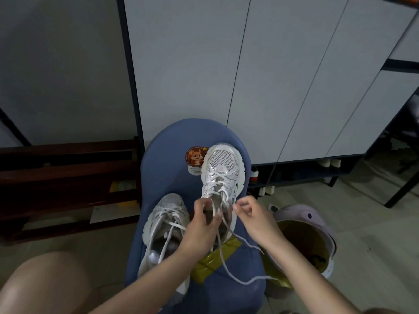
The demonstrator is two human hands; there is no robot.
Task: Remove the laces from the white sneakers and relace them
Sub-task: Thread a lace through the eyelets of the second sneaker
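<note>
Grey cabinet doors [249, 75] filling background. Blue stool [167, 177] standing centre, carrying both white sneakers. Lilac bin [317, 223] sitting just right of stool. Right sneaker [223, 168] lying toe-away on stool's far side, partly laced. Left sneaker [165, 225] lying nearer, laces loosened. Olive packet [215, 257] lying under loose lace [229, 275], which is trailing over stool's edge. Left hand [204, 225] gripping right sneaker's tongue area, fingers curled. Right hand [254, 214] pinching lace at fingertips. Squirrel sticker [195, 158] sitting beside toe.
</note>
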